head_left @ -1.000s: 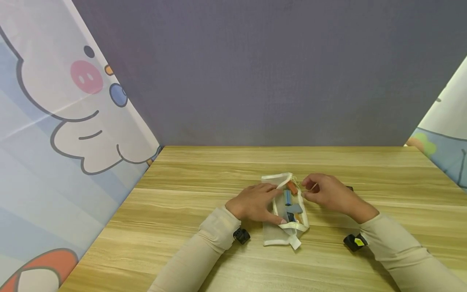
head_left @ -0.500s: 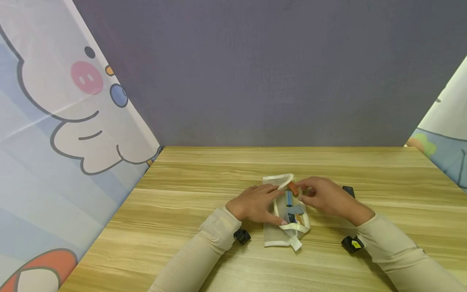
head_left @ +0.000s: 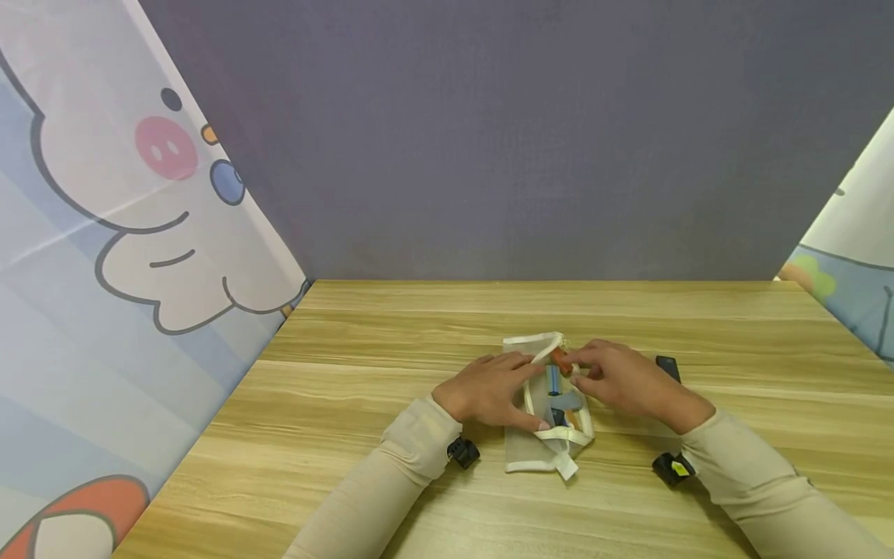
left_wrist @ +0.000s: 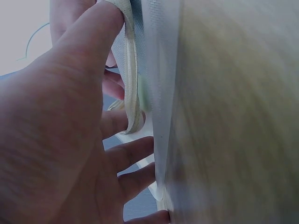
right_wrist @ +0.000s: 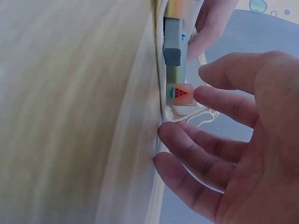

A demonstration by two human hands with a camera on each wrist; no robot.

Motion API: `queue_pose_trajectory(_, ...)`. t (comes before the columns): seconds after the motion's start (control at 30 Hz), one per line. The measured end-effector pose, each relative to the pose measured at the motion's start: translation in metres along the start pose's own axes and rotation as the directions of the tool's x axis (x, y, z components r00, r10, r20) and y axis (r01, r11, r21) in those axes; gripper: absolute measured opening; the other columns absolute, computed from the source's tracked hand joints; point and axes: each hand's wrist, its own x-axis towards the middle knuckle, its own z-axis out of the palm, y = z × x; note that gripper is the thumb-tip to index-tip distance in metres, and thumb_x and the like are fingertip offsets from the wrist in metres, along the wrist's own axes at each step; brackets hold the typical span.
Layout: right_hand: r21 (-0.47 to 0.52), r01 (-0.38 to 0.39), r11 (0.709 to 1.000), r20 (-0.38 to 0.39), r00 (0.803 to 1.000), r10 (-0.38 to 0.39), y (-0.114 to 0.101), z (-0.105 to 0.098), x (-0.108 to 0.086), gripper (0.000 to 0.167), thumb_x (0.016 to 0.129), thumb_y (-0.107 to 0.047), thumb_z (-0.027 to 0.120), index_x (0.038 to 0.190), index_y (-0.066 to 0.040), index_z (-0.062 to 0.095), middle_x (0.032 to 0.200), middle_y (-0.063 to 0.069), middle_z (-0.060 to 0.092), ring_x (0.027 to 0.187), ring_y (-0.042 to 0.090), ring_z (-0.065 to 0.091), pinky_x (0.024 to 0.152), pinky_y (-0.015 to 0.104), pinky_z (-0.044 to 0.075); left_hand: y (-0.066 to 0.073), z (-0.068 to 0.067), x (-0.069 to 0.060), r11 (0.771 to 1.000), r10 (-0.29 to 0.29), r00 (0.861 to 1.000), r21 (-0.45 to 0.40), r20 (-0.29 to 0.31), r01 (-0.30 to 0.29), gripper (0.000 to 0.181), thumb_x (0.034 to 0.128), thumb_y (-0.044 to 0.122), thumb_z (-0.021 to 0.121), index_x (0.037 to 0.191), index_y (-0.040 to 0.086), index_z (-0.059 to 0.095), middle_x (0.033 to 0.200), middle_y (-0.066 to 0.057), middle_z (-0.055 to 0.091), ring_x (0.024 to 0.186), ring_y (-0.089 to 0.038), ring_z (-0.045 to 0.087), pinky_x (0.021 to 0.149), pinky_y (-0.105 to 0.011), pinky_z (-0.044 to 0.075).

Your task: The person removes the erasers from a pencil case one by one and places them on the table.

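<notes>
White pouch [head_left: 522, 446] on table [head_left: 391, 326]: resting left hand [head_left: 489, 390] across its left side, with thumb and fingers spread apart; touching orange block [head_left: 560, 361] inside its far end with right hand [head_left: 621, 378], with thumb and forefinger apart; seeing black device [head_left: 667, 366] right of pouch.

The pouch [head_left: 522, 452] is see-through mesh with pale trim, lying on the counter [head_left: 349, 349], mouth gaping rightward. In the opening there's an orange-red piece [head_left: 560, 361] tilted at the far corner (watermelon print on its end, pretty cute), then a blue-striped piece [head_left: 553, 379], a grey chunk [head_left: 566, 401] and a dark bit [head_left: 558, 417] nearest the front.
</notes>
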Motion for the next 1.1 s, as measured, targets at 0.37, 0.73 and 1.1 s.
queue_pose_trajectory(0.37, -0.040, 0.028, 0.999, -0.013, 1.000, -0.029, -0.002, -0.001, 0.005, 0.033, 0.099, -0.016, 0.064, 0.131, -0.016, 0.068, 0.120, 0.005, 0.065, 0.082, 0.006, 0.060, 0.064, 0.030, 0.050, -0.001, -0.002, -0.002, 1.000, 0.012, 1.000, 0.005, -0.020, -0.012, 0.093, 0.0852, 0.078, 0.055, 0.160, 0.030, 0.027, 0.164, 0.002, 0.024, 0.150, -0.015, 0.021, 0.118, -0.049, 0.023)
queue_pose_trajectory(0.73, -0.126, 0.006, 0.992, 0.060, 0.998, 0.002, -0.015, -0.010, 0.022, 0.023, 0.097, -0.018, 0.068, 0.118, -0.014, 0.075, 0.112, 0.003, 0.071, 0.091, 0.020, 0.067, 0.071, 0.042, 0.056, -0.002, 0.002, -0.001, 1.000, 0.030, 0.999, 0.005, -0.022, -0.030, 0.094, 0.0854, 0.080, 0.051, 0.161, 0.032, 0.024, 0.164, 0.003, 0.023, 0.150, -0.015, 0.020, 0.119, -0.049, 0.022)
queue_pose_trajectory(1.1, -0.191, -0.028, 0.981, 0.012, 0.999, 0.031, -0.015, -0.003, 0.030, 0.009, 0.093, -0.019, 0.073, 0.101, -0.017, 0.070, 0.091, -0.004, 0.068, 0.072, 0.010, 0.059, 0.058, 0.035, 0.049, -0.001, 0.000, -0.001, 0.999, 0.034, 0.999, -0.007, -0.019, -0.034, 0.093, 0.0867, 0.077, 0.054, 0.161, 0.028, 0.027, 0.164, 0.002, 0.024, 0.149, -0.013, 0.021, 0.118, -0.047, 0.023)
